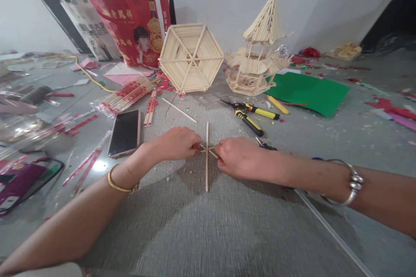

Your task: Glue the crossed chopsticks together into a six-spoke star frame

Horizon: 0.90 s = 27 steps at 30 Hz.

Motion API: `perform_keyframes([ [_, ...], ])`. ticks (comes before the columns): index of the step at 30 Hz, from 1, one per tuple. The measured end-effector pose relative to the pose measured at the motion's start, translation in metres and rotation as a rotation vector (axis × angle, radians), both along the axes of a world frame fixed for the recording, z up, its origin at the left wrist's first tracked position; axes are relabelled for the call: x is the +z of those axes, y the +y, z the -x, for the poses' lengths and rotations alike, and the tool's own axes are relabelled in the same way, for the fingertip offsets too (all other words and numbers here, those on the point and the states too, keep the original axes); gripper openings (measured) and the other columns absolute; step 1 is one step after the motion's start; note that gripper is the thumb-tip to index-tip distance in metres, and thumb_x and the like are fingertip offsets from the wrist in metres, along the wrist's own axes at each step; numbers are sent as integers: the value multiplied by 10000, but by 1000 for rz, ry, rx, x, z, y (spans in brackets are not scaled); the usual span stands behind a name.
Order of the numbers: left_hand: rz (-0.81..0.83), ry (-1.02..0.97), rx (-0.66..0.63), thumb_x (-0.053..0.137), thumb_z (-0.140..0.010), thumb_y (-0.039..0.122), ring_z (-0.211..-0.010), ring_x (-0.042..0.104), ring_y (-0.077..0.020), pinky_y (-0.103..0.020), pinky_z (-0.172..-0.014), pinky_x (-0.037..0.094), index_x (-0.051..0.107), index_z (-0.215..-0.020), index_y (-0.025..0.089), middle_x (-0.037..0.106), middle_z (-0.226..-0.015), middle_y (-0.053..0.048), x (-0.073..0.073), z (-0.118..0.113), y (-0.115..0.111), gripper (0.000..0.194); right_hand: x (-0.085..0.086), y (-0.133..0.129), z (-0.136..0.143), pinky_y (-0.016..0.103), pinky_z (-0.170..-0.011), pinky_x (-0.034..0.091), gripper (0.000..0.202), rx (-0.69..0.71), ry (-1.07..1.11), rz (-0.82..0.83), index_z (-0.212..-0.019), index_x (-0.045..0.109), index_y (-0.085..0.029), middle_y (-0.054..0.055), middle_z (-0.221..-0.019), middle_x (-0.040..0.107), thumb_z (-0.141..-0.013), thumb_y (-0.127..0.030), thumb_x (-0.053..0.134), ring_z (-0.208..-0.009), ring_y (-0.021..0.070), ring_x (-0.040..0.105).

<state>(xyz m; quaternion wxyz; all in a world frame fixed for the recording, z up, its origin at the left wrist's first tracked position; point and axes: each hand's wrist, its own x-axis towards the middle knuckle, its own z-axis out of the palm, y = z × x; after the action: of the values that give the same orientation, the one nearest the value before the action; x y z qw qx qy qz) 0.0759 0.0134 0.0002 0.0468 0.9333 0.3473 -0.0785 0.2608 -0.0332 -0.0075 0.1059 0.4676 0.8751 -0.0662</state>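
In the head view, your left hand [180, 143] and right hand [238, 156] pinch opposite ends of the crossed sticks [213, 152], which meet at the long stick [207, 171] lying on the grey surface [182, 233] before you, nearer than the yellow-and-black pliers [249, 123].

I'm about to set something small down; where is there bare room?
Widest: near side, below the long stick, between left forearm and rod. Smaller, with specks: between green sheet and right forearm. Crowded: left of the phone, around the purple thing.
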Motion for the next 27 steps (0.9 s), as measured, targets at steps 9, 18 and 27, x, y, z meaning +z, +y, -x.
perform_keyframes([
  [9, 5, 8, 16, 497, -829, 230, -699, 619, -162, -254, -593, 351, 682, -773, 178, 683, -742, -39, -2, 0, 1, 200, 5, -1, 1, 288, -559, 382, 247, 4, -8, 18, -869, 684, -134, 127, -855, 709, -832, -197, 448, -774, 239, 674],
  [18, 40, -1, 30, 501, -823, 209, -710, 617, -162, -255, -611, 361, 687, -796, 184, 680, -748, -35, 0, -1, 0, 189, 2, 2, -1, 289, -560, 378, 248, 22, 16, 15, -866, 686, -132, 124, -843, 710, -821, -194, 450, -767, 240, 673],
  [27, 35, -25, 22, 502, -834, 236, -663, 587, -144, -249, -579, 323, 677, -779, 178, 657, -714, -28, -2, 0, 2, 193, 7, 2, -5, 290, -559, 355, 264, 36, -3, -16, -869, 695, -126, 131, -824, 706, -854, -206, 444, -721, 216, 654],
])
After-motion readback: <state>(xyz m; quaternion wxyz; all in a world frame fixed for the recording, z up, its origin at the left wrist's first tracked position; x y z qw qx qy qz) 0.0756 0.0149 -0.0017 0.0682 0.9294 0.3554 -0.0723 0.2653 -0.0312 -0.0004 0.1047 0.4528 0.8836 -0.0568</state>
